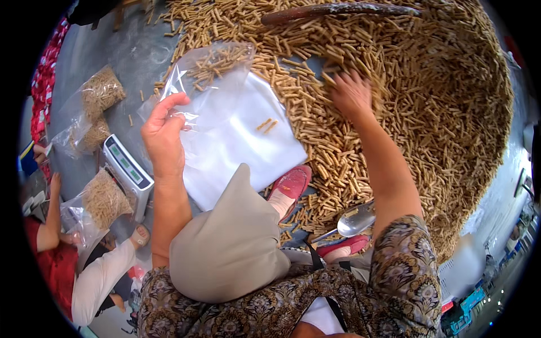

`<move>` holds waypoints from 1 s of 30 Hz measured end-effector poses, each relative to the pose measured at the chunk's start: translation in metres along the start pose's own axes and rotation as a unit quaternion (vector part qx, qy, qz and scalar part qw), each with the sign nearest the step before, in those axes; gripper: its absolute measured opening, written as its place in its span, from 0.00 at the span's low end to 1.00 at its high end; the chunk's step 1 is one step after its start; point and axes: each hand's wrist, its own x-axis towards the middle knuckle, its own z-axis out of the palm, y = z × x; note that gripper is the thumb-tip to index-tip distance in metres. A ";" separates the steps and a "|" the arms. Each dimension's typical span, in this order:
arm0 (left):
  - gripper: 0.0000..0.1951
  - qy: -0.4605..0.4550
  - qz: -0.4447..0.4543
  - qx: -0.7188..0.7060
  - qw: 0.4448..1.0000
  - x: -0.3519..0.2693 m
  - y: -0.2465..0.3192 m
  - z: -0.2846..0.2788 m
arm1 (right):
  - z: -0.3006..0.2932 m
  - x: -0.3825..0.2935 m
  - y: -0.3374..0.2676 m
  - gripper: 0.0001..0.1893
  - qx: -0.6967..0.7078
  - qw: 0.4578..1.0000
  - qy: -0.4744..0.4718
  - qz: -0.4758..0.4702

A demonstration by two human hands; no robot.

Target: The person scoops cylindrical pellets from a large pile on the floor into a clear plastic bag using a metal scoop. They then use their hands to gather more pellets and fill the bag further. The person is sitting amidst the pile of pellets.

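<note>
My left hand (165, 131) pinches the edge of a clear plastic bag (177, 80) between thumb and fingers. Several short tan sticks, which look like snack sticks, show through the bag's far end. Beneath it lies a flat stack of clear plastic bags (236, 148), with a few loose sticks (267, 125) on top. My right hand (351, 94) is in the large heap of tan sticks (431, 110), fingers pointing down into it. Its fingertips are partly hidden and blurred, so whether it grasps any sticks is unclear.
A metal scoop (355, 222) lies by my feet. To the left, a filled bag (105, 198) rests on a digital scale (129, 162), near a seated person in red (55, 253). More filled bags (101, 91) lie beyond. A long dark bar (338, 10) lies across the heap.
</note>
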 end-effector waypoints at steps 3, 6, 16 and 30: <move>0.19 -0.016 0.000 -0.024 1.000 -0.006 -0.008 0.003 | -0.012 -0.092 0.069 0.22 -0.106 0.993 -0.044 0.036; 0.19 -0.075 0.015 -0.030 0.997 -0.013 -0.007 0.020 | -0.036 -0.189 0.126 0.24 -0.147 0.968 -0.067 0.190; 0.19 -0.208 0.056 -0.042 0.976 -0.041 0.010 0.067 | -0.048 -0.463 0.199 0.32 0.057 0.785 -0.007 0.616; 0.12 -0.255 0.056 0.037 0.965 -0.042 -0.002 0.096 | -0.046 -0.294 0.106 0.32 0.361 0.819 0.086 0.437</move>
